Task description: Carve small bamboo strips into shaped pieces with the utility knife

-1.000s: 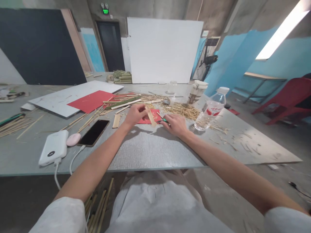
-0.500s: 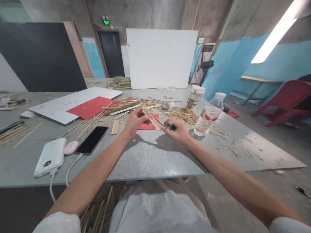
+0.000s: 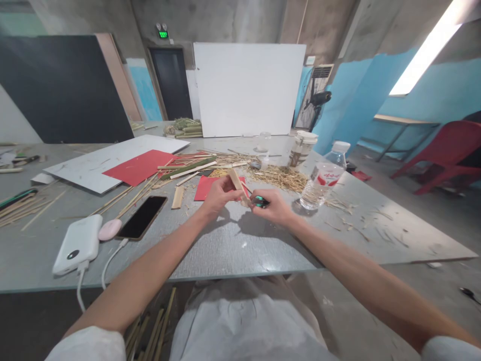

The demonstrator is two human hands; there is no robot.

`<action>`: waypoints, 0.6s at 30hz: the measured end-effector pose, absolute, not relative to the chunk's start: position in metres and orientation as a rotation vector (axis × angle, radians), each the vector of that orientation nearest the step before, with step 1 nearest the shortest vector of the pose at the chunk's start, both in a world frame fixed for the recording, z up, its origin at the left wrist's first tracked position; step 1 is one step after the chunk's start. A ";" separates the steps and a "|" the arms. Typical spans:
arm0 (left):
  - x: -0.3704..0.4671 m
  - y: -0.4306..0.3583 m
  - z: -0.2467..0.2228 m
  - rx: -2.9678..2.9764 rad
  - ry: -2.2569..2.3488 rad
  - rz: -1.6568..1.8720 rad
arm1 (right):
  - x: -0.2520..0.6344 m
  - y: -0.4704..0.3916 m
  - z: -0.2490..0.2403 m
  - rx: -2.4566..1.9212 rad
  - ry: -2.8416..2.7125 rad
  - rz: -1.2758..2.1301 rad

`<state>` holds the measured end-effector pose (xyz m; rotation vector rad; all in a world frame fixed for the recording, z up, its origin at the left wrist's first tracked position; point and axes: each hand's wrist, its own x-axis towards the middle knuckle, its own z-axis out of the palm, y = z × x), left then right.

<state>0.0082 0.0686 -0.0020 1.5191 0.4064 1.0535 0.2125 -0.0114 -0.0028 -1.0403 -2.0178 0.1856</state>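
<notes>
My left hand (image 3: pixel 219 198) is closed on a flat, pale bamboo strip (image 3: pixel 235 179), which it holds tilted above the table. The fingers of my right hand (image 3: pixel 273 204) wrap round a utility knife (image 3: pixel 260 201) with a black and green handle. Its thin tip reaches toward the strip's lower end, where both hands nearly meet; whether the edge touches cannot be made out. Below the strip lies a red sheet (image 3: pixel 203 188), partly covered by my left hand. A short flat bamboo piece (image 3: pixel 178 197) rests on the table left of that hand.
Bamboo strips and a heap of straw (image 3: pixel 280 178) lie beyond my hands. A water bottle (image 3: pixel 323 178) and a paper cup (image 3: pixel 301 149) stand at the right. On the left are a phone (image 3: pixel 143 217), a white power bank (image 3: pixel 78 244) and a larger red sheet (image 3: pixel 137 168).
My left hand and the bamboo strip have shifted right and slightly toward me, and the strip now stands steeper. More of the red sheet below shows. The right hand has barely moved.
</notes>
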 end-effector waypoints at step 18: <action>0.008 0.066 -0.004 1.585 0.449 0.995 | 0.211 -0.012 -0.004 -1.065 -2.046 0.249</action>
